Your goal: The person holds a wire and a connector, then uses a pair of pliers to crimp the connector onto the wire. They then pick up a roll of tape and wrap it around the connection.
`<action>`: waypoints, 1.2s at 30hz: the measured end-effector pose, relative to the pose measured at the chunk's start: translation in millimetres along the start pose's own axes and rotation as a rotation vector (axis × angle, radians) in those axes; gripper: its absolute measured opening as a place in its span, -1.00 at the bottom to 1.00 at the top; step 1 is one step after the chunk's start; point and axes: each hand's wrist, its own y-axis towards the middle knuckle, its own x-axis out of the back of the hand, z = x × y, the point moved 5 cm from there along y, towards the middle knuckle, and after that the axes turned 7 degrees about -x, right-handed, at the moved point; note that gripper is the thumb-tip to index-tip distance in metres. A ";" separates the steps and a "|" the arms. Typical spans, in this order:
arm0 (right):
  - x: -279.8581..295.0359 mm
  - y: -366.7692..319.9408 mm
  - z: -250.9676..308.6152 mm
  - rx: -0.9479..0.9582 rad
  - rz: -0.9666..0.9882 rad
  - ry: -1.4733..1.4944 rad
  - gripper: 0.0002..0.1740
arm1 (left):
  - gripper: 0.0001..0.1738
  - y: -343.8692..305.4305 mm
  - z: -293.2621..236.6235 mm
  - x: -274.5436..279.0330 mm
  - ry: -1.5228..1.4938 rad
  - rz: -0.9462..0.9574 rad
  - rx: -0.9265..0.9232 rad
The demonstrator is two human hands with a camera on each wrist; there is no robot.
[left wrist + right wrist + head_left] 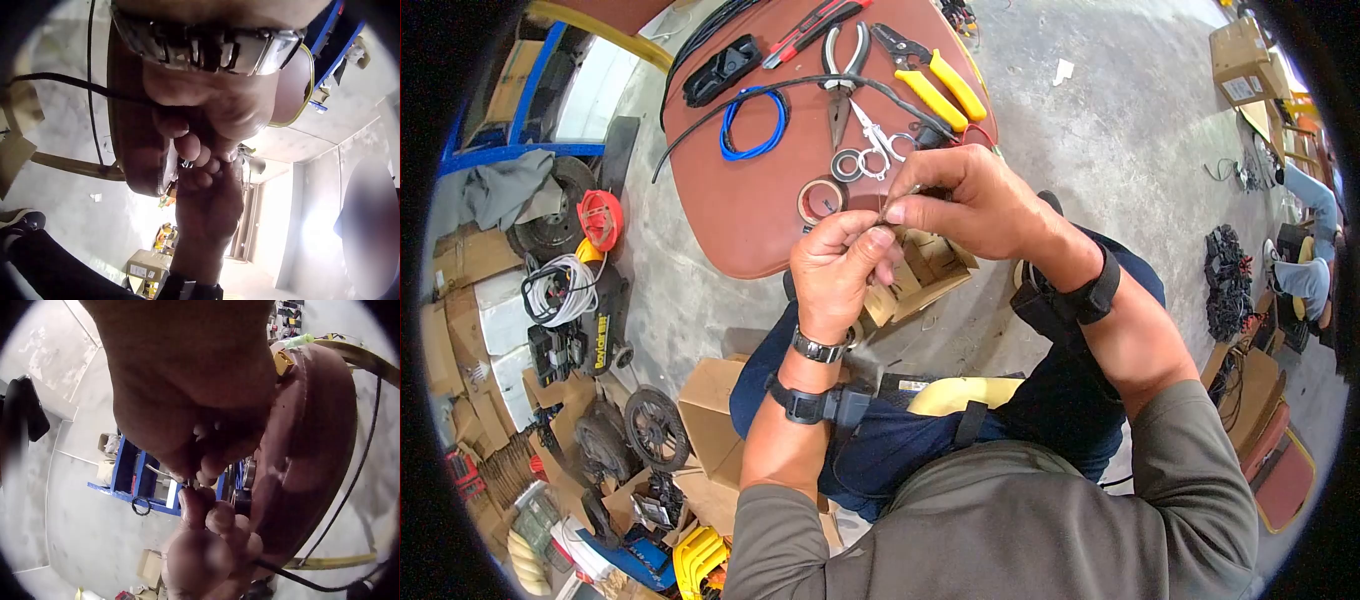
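Observation:
Above the front edge of a brown padded seat [710, 225], both hands meet at their fingertips. My left hand [835, 262] pinches a thin wire between thumb and forefinger, and my right hand [970, 203] pinches it from the other side. A pale end of the thin wire [157, 470] sticks out past the fingertips in the right wrist view; the rest is mostly hidden by fingers. From under the left palm runs a black cable [69, 80]. Closest to the hands on the seat are a roll of tape [821, 200] and white-handled scissors [874, 150].
Farther back on the seat lie grey-handled pliers [840, 95], yellow-handled wire strippers [935, 80], a red utility knife [812, 32], a blue wire coil [753, 125] and a black tool [722, 70]. An open cardboard box [920, 280] stands below the hands. Wheels and boxes crowd the left floor.

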 end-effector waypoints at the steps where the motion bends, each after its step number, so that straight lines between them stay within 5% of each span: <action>1: -0.2 -0.8 1.7 0.023 -0.005 -0.036 -0.88 | -0.81 0.0 0.2 1.3 -0.009 0.000 0.006; 9: -1.8 -7.8 19.8 0.386 -0.126 -0.324 -0.95 | -0.76 4.4 -5.2 -2.1 -0.013 0.121 0.034; 18: 0.4 -9.3 17.5 0.413 -0.164 -0.310 -0.90 | -0.77 6.9 -4.4 -5.6 -0.007 0.125 -0.001; 24: 11.6 -6.3 2.5 -0.282 0.004 0.008 -0.55 | -0.81 3.7 -8.1 -6.3 0.075 0.077 -0.025; 27: 12.2 -5.4 8.2 -0.313 0.049 -0.020 -0.42 | -0.82 3.6 -9.1 -7.8 0.121 0.076 -0.047; 36: 7.3 -3.7 0.4 -0.206 0.044 -0.042 -0.68 | -0.80 4.0 -9.5 -3.8 0.155 0.044 -0.041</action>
